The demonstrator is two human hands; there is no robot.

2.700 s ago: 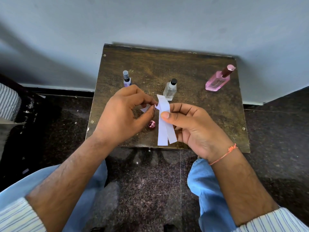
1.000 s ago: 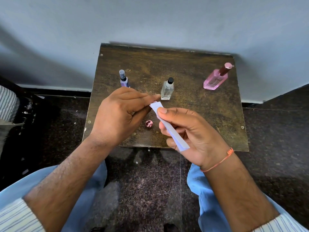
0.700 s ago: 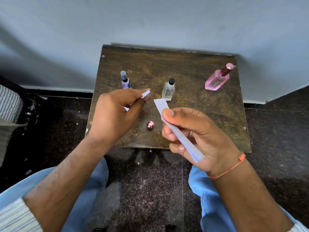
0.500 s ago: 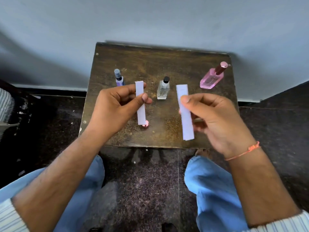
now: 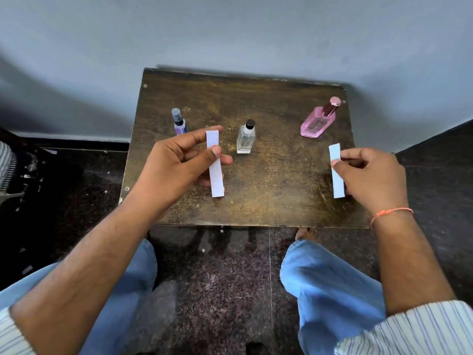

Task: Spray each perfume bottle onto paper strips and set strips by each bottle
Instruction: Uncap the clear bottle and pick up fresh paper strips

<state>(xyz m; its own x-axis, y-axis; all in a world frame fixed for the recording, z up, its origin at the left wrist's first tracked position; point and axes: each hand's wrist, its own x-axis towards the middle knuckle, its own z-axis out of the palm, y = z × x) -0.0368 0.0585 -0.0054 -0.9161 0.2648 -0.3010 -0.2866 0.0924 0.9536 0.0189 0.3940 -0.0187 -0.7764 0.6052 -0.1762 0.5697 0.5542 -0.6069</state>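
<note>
The strips that were pinched together as one bunch at the middle of the frame a few seconds ago are now split between the hands. The left hand [image 5: 179, 165] holds one paper strip [image 5: 215, 163] upright, thumb and fingers pinching it near its upper part, just left of the clear bottle [image 5: 246, 138] at the centre of the worktop [image 5: 268, 103]. The right hand [image 5: 371, 175] has swung out to the right side of the frame and pinches a second strip [image 5: 336, 171] between thumb and fingers, low and in front of the pink bottle [image 5: 318, 119] at the upper right. Whether more than one strip is stacked there I cannot tell. The small purple bottle [image 5: 179, 123] stands at the upper left, partly behind the left hand's fingers.

Separating the strips means one is ready for spraying, probably the one in the left hand. No strip lies by a bottle yet and all three bottles look untouched, so the task is at its start. The right hand seems headed to put its strip down and free itself for a bottle.
</note>
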